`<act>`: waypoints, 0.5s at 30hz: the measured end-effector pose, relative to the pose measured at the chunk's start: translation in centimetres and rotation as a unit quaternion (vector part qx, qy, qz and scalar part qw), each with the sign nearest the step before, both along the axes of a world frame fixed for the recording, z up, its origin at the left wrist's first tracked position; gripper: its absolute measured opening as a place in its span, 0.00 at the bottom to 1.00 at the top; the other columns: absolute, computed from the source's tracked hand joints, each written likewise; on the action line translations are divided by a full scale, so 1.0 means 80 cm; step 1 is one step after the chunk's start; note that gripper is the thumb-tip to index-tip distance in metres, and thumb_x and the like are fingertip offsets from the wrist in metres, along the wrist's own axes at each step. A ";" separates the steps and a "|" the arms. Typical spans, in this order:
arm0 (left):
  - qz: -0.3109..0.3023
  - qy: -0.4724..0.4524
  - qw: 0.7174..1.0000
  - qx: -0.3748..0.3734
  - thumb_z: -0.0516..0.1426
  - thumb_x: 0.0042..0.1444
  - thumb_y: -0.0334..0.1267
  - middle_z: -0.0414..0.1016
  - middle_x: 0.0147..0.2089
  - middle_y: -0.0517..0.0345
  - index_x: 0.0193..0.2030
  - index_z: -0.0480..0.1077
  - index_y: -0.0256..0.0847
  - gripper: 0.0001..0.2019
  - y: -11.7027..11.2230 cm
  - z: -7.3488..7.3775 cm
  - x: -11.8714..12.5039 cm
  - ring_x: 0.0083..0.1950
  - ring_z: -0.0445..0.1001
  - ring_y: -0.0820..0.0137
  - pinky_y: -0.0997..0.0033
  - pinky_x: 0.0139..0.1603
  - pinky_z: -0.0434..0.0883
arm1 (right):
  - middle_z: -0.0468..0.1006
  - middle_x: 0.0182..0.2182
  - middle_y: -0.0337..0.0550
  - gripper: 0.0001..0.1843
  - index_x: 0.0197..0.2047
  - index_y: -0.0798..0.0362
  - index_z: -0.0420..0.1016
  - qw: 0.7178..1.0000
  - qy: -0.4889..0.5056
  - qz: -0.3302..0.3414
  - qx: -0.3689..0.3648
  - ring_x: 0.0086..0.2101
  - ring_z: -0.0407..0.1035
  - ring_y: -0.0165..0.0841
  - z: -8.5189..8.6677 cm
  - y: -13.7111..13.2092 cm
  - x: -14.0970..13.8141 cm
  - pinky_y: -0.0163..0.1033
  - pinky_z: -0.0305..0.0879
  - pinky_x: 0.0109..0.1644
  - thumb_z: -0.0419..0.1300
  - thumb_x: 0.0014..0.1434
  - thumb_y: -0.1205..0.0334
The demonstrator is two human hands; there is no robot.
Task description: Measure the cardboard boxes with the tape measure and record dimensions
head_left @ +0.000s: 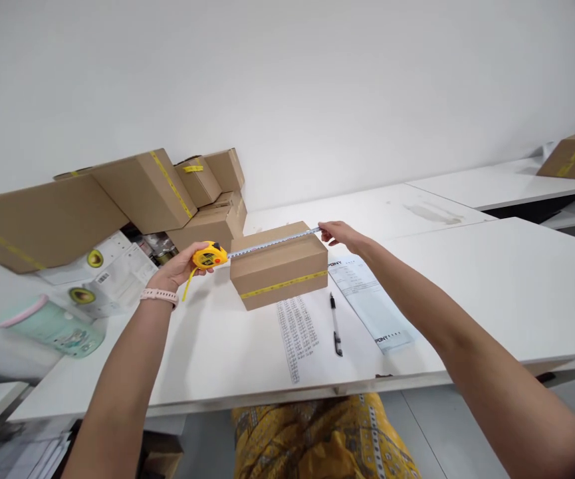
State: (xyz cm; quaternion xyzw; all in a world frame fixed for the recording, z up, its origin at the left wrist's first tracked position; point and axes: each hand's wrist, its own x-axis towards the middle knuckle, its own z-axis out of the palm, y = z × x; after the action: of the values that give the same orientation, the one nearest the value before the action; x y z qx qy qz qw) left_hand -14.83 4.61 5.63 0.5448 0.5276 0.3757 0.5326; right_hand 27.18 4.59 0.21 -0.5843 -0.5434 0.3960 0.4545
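Centrally in my head view, a cardboard box (282, 283) with a yellow strip sits on a white table (491, 293). Left of centre, my left hand (175, 267) grips a yellow tape measure (210, 254); right of centre, my right hand (342, 235) pinches the end of its metal blade (272, 244). My hands are apart, the blade stretched between them along the box's top. Lower centre: a handwritten sheet (298, 326) and a pen (336, 324), with a pale blue slip (374, 309) to their right. Upper left: more boxes (142, 189).

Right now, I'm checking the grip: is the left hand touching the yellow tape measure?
Touching. The head view shows the left hand gripping the yellow tape measure, thumb above, fingers below.
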 end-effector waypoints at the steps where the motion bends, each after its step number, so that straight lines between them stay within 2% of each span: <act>1: 0.002 0.004 1.000 -0.004 0.68 0.45 0.46 0.82 0.32 0.52 0.45 0.75 0.38 0.21 0.006 -0.004 -0.006 0.24 0.77 0.65 0.73 0.18 0.67 | 0.76 0.29 0.46 0.15 0.28 0.54 0.70 1.000 -0.015 0.002 -0.002 0.31 0.67 0.32 -0.009 0.004 -0.003 0.38 0.64 0.36 0.59 0.63 0.56; 5: -0.009 0.005 1.000 -0.009 0.67 0.47 0.46 0.82 0.33 0.51 0.45 0.75 0.38 0.21 0.022 -0.015 -0.013 0.23 0.77 0.65 0.73 0.18 0.67 | 0.80 0.37 0.50 0.14 0.32 0.54 0.72 0.996 -0.092 -0.014 0.003 0.35 0.70 0.35 -0.026 0.017 -0.014 0.39 0.63 0.40 0.56 0.63 0.54; 10: -0.025 0.002 1.000 -0.018 0.67 0.49 0.46 0.82 0.35 0.51 0.46 0.75 0.37 0.21 0.043 -0.020 -0.018 0.24 0.77 0.68 0.76 0.18 0.67 | 0.82 0.42 0.55 0.13 0.33 0.54 0.74 0.977 -0.207 -0.051 -0.015 0.44 0.71 0.44 -0.020 0.032 -0.016 0.43 0.61 0.47 0.54 0.62 0.55; 15: -0.029 0.002 0.999 -0.031 0.66 0.50 0.47 0.82 0.34 0.51 0.46 0.74 0.36 0.21 0.050 -0.033 -0.026 0.23 0.77 0.68 0.77 0.17 0.67 | 0.81 0.49 0.60 0.18 0.40 0.54 0.75 0.969 -0.240 -0.035 -0.046 0.48 0.72 0.49 -0.022 0.040 -0.022 0.45 0.65 0.48 0.54 0.63 0.49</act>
State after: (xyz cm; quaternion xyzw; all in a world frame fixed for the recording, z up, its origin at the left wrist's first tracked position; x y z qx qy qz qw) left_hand -16.89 8.63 2.97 0.5439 0.5238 0.3423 0.5591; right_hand 25.40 7.79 -1.52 -0.7009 -0.5970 0.2526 0.2974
